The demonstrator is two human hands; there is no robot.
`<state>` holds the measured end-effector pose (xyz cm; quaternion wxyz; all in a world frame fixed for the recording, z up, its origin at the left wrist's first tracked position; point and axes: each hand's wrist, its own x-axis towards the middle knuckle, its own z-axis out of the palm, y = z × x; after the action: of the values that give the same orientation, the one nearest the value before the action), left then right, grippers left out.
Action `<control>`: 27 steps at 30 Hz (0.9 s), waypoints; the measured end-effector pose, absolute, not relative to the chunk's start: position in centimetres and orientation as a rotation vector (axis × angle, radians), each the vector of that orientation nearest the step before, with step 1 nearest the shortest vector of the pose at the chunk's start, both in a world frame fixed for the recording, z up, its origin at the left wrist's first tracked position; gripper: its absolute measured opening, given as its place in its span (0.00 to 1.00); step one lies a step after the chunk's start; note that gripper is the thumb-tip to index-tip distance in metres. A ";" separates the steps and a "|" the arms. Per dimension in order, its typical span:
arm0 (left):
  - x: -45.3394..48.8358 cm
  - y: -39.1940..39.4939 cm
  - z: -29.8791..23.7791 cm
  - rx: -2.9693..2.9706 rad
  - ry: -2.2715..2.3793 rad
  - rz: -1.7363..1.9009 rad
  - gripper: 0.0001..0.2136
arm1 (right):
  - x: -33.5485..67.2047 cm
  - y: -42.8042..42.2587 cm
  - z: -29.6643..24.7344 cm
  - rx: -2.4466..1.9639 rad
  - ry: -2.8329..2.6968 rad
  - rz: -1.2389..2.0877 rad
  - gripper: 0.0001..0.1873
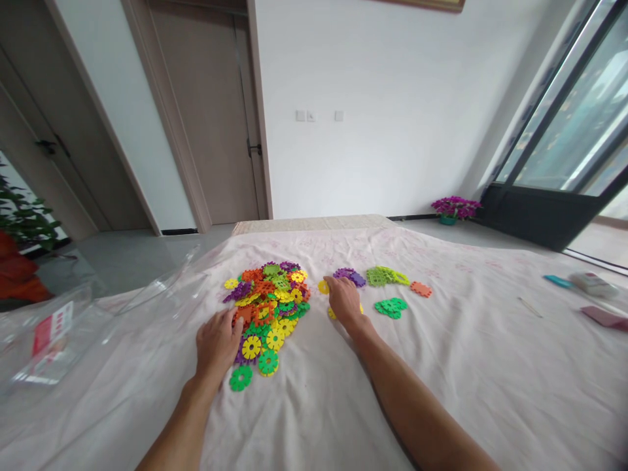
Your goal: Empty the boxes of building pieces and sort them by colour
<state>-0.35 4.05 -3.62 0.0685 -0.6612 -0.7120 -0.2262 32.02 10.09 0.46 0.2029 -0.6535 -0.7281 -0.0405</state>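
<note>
My left hand (216, 340) rests against the left edge of a heap of plastic snowflake building pieces (279, 304) in yellow, green, orange and purple. Its thumb lies apart from the fingers, touching an orange square piece (244, 316); the fingertips are partly hidden. To the right of the heap, my right hand (345, 301) is closed, with its fingertips on a yellow round piece (323, 286). More yellow shows under and beside that hand. Just beyond it lie purple pieces (349, 275). Light green pieces (385, 276), dark green pieces (391, 307) and an orange piece (420, 288) lie farther right.
A pale floral cloth (304, 418) covers the table. Clear plastic packaging (53, 340) with a red label lies at left. At right are a blue item (558, 281), a white packet (593, 285), a pink item (603, 318) and a thin stick (530, 307).
</note>
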 end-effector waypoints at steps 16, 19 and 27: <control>-0.5 4.1 -3.7 -1.999 -2.149 -0.659 0.20 | 35.5 8.6 5.2 -1.926 -1.987 -0.018 0.15; -0.5 4.1 -3.7 -2.002 -2.151 -0.659 0.19 | 33.3 8.2 4.8 -1.751 -2.067 0.037 0.14; -0.4 4.0 -3.7 -1.994 -2.141 -0.677 0.19 | 28.2 7.1 2.0 -1.683 -2.022 0.151 0.14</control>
<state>-0.43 4.04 -3.66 0.0691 -0.6625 -0.7111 -0.2250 28.25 7.14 2.02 0.2506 -0.6182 -0.7429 0.0553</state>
